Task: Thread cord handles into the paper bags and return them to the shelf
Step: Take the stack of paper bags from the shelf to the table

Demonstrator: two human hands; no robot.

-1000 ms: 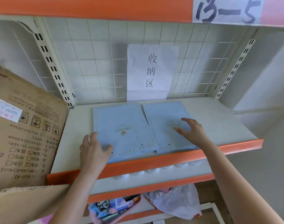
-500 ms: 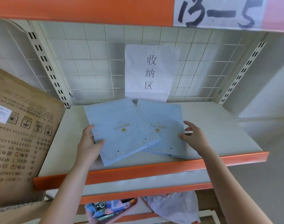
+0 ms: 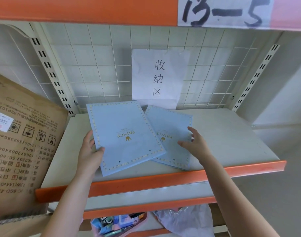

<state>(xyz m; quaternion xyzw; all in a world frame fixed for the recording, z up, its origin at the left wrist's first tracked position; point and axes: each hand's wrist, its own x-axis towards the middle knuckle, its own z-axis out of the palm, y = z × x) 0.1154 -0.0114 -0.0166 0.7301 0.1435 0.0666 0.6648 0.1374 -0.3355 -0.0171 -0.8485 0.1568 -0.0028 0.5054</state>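
Shelf (image 3: 232, 134), orange front lip.
1. Left paper bag (image 3: 124, 127): flat, pale blue, two small holes near its front edge. It overlaps item 2. The left grip (image 3: 89, 153) grasps its left edge, thumb on top, fingers hidden beneath.
2. Right paper bag (image 3: 172, 124): flat, its left part covered by item 1. The right grip (image 3: 196, 146) is released, fingers spread over it; contact cannot be told.
3. Paper sign (image 3: 159, 77) on the wire back panel.
4. Cardboard box (image 3: 25, 142), left, cut off by the frame.
5. Lower shelf contents: partly hidden, hard to make out.
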